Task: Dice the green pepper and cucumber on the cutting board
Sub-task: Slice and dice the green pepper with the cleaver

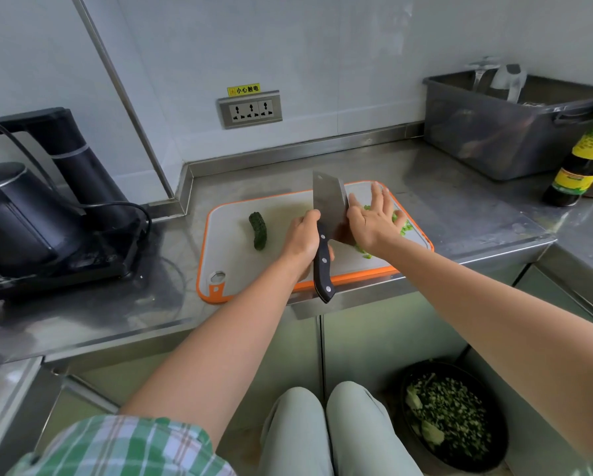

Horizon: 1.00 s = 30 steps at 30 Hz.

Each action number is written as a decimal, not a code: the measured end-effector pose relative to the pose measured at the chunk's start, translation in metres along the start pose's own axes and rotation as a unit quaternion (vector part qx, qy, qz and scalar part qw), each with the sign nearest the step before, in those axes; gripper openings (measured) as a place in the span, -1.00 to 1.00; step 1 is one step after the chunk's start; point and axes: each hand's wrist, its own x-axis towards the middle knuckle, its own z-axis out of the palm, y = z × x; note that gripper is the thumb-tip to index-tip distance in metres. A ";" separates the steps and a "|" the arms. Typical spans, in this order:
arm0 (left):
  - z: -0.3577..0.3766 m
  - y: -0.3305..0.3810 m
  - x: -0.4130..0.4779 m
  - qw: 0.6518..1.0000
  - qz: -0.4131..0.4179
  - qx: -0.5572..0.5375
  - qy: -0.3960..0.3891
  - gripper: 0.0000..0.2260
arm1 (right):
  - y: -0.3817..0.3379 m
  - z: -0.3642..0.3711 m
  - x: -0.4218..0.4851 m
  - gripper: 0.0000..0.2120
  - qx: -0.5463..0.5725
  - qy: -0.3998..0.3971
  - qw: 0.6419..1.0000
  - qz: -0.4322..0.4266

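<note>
With L hand (pixel 305 238) curled round cleaver (pixel 329 204) handle & R hand (pixel 374 225) flat, open on pepper bits (pixel 404 227) right of cleaver, tuck fingertips (pixel 377 188) back.

Cutting board (pixel 240 269): pale grey, orange rim, hang hole at near-left corner, flat on the steel surface (pixel 459 207) by its front lip. Cucumber (pixel 258 230): one dark green bumpy chunk, slightly curved, whole, lying on the board's left half, well apart from the pepper. Green pepper (pixel 404 226): small light-green dice in a loose pile on the board's right half, mostly hidden under the flat right hand (pixel 374 225); a few bits stray toward the near edge.
</note>
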 end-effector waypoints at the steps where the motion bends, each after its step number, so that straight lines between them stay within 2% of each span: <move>1: -0.001 0.000 -0.001 1.000 0.001 0.002 0.000 -0.72 | 0.000 0.000 -0.001 -0.45 0.010 0.004 1.000 0.002; 4: -0.004 0.000 0.000 1.000 0.006 0.000 0.002 -0.72 | -0.003 0.004 -0.005 -0.36 0.021 0.008 0.998 -0.061; 5: -0.006 0.000 0.000 1.000 0.008 -0.004 0.005 -0.72 | -0.002 0.005 -0.004 -0.38 0.013 -0.002 0.998 -0.057; 8: -0.010 0.000 0.001 1.000 0.008 -0.013 0.015 -0.73 | 0.003 0.003 -0.001 -0.47 0.012 -0.014 0.999 0.028; 11: -0.014 0.001 0.006 0.999 0.007 -0.009 0.047 -0.75 | 0.006 -0.001 -0.004 -0.47 0.009 0.061 0.998 -0.002; 12: -0.014 0.002 0.010 0.998 0.010 0.001 0.066 -0.76 | 0.005 -0.006 -0.007 -0.46 0.030 0.087 0.996 -0.024; 14: -0.012 0.002 0.016 0.993 0.020 0.032 0.108 -0.77 | 0.001 -0.018 -0.010 -0.54 0.153 0.091 0.982 -0.057; 16: -0.006 0.005 0.018 0.991 0.031 0.039 0.125 -0.75 | -0.005 -0.029 -0.015 -0.66 0.282 0.019 0.957 -0.069; 18: 0.002 0.011 0.016 0.991 0.047 0.041 0.118 -0.71 | -0.012 -0.038 -0.023 -0.71 0.282 -0.098 0.952 -0.068; 20: 0.010 0.015 0.016 0.989 0.073 0.067 0.113 -0.68 | -0.015 -0.041 -0.029 -0.66 0.269 -0.201 0.940 -0.066; 22: 0.018 0.019 0.017 0.986 0.091 0.093 0.107 -0.66 | -0.015 -0.041 -0.033 -0.61 0.280 -0.225 0.931 -0.067; 25: 0.027 0.024 0.017 0.988 0.093 0.098 0.076 -0.65 | -0.012 -0.042 -0.031 -0.66 0.294 -0.113 0.948 -0.054; 26: 0.028 0.024 0.019 0.985 0.105 0.116 0.068 -0.65 | -0.009 -0.042 -0.030 -0.68 0.323 -0.069 0.943 -0.043; 28: 0.026 0.020 0.022 0.963 0.154 0.215 0.048 -0.70 | -0.001 -0.042 -0.025 -0.76 0.422 -0.003 0.907 -0.011; 30: 0.022 0.007 0.026 0.931 0.192 0.309 0.037 -0.85 | 0.011 -0.044 -0.021 -0.85 0.488 0.044 0.871 0.025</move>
